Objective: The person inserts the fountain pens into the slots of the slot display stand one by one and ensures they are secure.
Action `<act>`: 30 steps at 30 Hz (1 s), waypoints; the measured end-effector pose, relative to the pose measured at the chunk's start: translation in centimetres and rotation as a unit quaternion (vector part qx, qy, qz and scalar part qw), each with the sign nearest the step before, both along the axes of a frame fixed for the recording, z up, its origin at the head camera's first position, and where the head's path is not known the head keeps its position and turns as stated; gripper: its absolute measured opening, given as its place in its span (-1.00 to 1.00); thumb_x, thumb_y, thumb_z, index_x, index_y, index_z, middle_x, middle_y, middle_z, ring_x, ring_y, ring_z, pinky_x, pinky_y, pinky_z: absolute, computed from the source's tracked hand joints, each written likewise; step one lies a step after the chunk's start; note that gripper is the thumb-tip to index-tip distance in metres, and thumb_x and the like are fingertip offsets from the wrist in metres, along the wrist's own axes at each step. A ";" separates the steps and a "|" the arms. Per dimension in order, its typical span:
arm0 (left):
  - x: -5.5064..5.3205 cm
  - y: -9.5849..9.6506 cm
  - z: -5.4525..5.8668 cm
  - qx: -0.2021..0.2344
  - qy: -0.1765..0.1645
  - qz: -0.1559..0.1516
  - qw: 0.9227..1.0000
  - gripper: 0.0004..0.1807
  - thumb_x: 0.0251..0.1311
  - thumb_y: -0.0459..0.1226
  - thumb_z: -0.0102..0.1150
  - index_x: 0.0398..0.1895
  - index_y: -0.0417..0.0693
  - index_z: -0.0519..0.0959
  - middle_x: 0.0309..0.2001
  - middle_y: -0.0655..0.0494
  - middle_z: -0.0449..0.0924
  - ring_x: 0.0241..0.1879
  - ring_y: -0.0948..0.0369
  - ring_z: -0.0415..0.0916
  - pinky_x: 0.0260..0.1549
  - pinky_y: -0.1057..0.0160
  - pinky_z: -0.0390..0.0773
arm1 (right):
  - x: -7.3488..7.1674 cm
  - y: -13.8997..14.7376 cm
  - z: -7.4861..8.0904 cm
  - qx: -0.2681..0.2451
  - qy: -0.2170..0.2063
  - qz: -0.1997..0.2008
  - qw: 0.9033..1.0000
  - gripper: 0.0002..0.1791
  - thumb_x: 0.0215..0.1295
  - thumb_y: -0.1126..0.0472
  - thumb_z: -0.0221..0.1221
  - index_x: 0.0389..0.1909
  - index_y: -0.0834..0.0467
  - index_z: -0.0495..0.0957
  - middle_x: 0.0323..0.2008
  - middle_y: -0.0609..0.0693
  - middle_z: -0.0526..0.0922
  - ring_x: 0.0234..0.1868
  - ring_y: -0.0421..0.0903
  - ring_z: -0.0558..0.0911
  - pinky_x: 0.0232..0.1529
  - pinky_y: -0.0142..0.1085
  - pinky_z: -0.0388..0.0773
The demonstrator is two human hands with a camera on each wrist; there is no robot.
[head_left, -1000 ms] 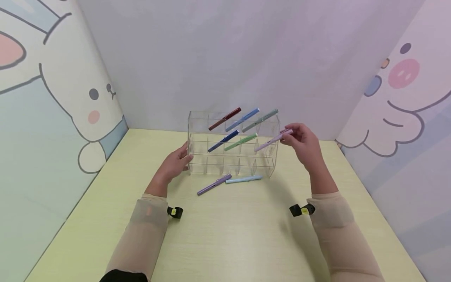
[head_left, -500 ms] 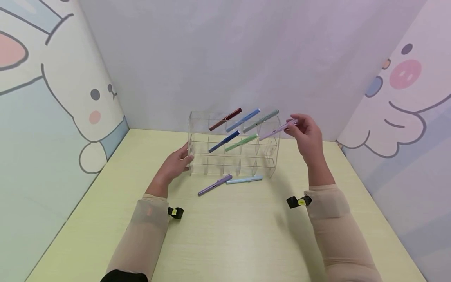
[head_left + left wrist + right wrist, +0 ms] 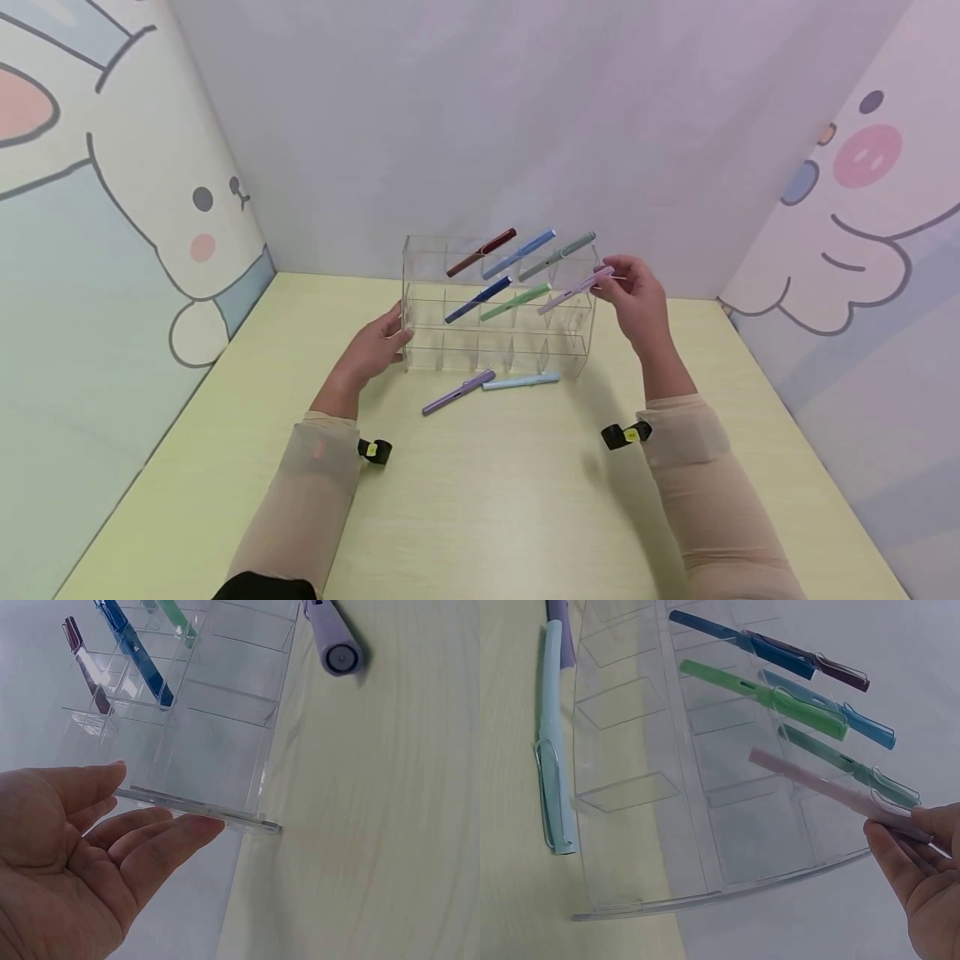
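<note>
A clear acrylic pen rack [image 3: 495, 332] with stepped tiers stands on the table. At its left end my left hand [image 3: 367, 350] holds the side panel, digits on both sides of the panel's edge in the left wrist view. My right hand [image 3: 639, 304] pinches a light purple pen [image 3: 573, 291] by its capped end, over the rack's right end. The right wrist view shows the pen [image 3: 810, 778] slanting, clip near the fingertips. Dark blue [image 3: 477, 300] and green [image 3: 515, 302] pens lean in the middle tier. Dark red [image 3: 482, 252], light blue [image 3: 529, 247] and grey-green [image 3: 558, 256] pens lean in the top tier.
In front of the rack, a purple pen [image 3: 457, 393] and a pale blue pen [image 3: 521, 382] lie on the light wood table [image 3: 495, 500], nearly end to end. Pale walls with cartoon animals surround the table.
My right hand first lifted the light purple pen up and rightward, then brought it back down and left toward the rack. The left hand and the other pens have stayed in place.
</note>
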State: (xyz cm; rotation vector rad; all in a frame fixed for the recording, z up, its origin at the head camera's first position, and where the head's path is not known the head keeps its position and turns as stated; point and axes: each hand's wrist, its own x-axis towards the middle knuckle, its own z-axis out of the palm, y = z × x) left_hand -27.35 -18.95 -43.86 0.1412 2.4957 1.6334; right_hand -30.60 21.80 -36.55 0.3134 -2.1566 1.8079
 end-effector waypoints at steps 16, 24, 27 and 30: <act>-0.2 0.1 0.0 0.005 -0.006 0.004 1.000 -0.32 0.49 -0.12 -0.03 0.51 0.63 -0.05 0.51 0.13 0.14 0.39 -0.01 0.29 0.14 -0.06 0.56 | -0.4 -1.2 -2.2 0.012 -0.012 0.035 0.999 -0.63 0.43 0.25 0.13 0.13 0.40 0.46 0.07 0.36 0.55 -0.13 -0.26 0.69 -0.05 -0.30 0.68; -0.2 0.1 -0.1 0.003 -0.001 -0.001 1.000 -0.32 0.46 -0.05 -0.01 0.50 0.62 -0.05 0.51 0.12 0.15 0.36 -0.01 0.33 0.15 -0.05 0.56 | -0.4 -1.5 -2.3 0.021 -0.024 0.033 0.999 -0.65 0.43 0.24 0.14 0.11 0.37 0.50 0.08 0.34 0.56 -0.12 -0.26 0.68 -0.02 -0.25 0.67; -0.2 0.1 -0.1 0.003 -0.003 0.002 1.000 -0.32 0.46 -0.05 -0.01 0.51 0.61 -0.05 0.51 0.11 0.15 0.37 -0.01 0.33 0.15 -0.04 0.56 | -0.3 -1.5 -2.3 0.020 -0.027 0.032 0.999 -0.66 0.42 0.24 0.15 0.10 0.36 0.52 0.04 0.26 0.59 -0.13 -0.27 0.69 -0.02 -0.26 0.68; -0.1 0.1 -0.1 0.003 -0.004 0.006 1.000 -0.31 0.46 -0.05 -0.01 0.52 0.59 -0.05 0.51 0.08 0.15 0.37 -0.02 0.33 0.14 -0.04 0.56 | -0.2 -1.5 -2.3 0.018 -0.032 0.031 0.999 -0.66 0.42 0.23 0.15 0.10 0.35 0.52 0.01 0.21 0.60 -0.13 -0.27 0.69 -0.03 -0.28 0.68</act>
